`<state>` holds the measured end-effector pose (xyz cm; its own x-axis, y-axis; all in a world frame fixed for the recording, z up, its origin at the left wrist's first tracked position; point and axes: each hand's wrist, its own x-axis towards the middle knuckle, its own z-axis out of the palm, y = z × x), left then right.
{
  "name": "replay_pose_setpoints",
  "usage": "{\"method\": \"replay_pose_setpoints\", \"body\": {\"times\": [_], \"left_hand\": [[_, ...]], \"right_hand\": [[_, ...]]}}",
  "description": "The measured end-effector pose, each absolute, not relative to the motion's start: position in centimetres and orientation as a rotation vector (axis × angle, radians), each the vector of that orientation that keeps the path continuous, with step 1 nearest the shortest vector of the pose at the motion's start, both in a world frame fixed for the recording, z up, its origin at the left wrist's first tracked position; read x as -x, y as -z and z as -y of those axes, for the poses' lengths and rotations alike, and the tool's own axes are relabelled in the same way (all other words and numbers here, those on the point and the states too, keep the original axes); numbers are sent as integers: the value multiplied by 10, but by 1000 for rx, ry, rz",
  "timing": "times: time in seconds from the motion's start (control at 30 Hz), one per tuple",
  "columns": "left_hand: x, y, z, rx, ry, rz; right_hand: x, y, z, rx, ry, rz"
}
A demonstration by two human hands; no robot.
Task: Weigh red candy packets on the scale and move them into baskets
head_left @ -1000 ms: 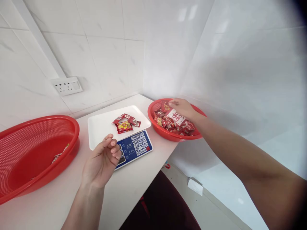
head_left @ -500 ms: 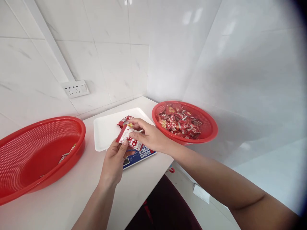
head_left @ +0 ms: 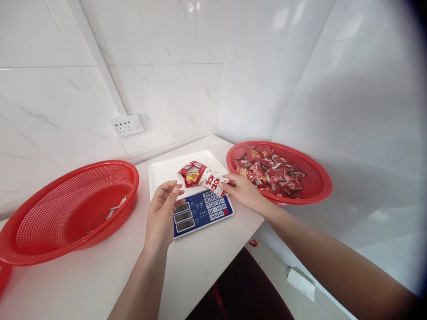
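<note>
My right hand (head_left: 243,191) pinches a white packet with red print (head_left: 212,179) and holds it over the front edge of the scale's white pan (head_left: 163,174). Red snack packets (head_left: 191,173) lie on that pan. My left hand (head_left: 163,213) hovers at the scale's left front, fingers loosely curled and apart, holding nothing. The scale's blue keypad (head_left: 203,210) shows between my hands. A red basket (head_left: 319,186) full of several red wrapped sweets (head_left: 268,170) stands to the right of the scale.
A larger red mesh basket (head_left: 43,239) sits at the left of the white counter (head_left: 83,284) with a few packets (head_left: 113,211) inside. A wall socket (head_left: 126,125) is on the tiled wall. The counter's edge drops off near my arms.
My right hand took a white packet from the right basket, brought it to both hands over the scale, and now holds it alone by the pan. My left hand let go.
</note>
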<state>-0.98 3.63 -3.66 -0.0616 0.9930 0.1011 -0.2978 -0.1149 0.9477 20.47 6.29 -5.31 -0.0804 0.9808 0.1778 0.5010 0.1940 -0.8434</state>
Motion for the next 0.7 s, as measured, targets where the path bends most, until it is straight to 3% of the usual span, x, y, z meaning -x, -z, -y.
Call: {"method": "replay_pose_setpoints", "body": {"times": [0.33,0.5,0.7], "left_hand": [[17,29,-36,-914,-1413,-853],[20,26,-36,-896,-1411,-828],[25,21,-34,-890,-1440,-819]], "right_hand": [[-207,34,-107,1797,-8,1818],[-198,38,-134,1902,-62,1946],[-184,57,-136,1599,-86,2133]]}}
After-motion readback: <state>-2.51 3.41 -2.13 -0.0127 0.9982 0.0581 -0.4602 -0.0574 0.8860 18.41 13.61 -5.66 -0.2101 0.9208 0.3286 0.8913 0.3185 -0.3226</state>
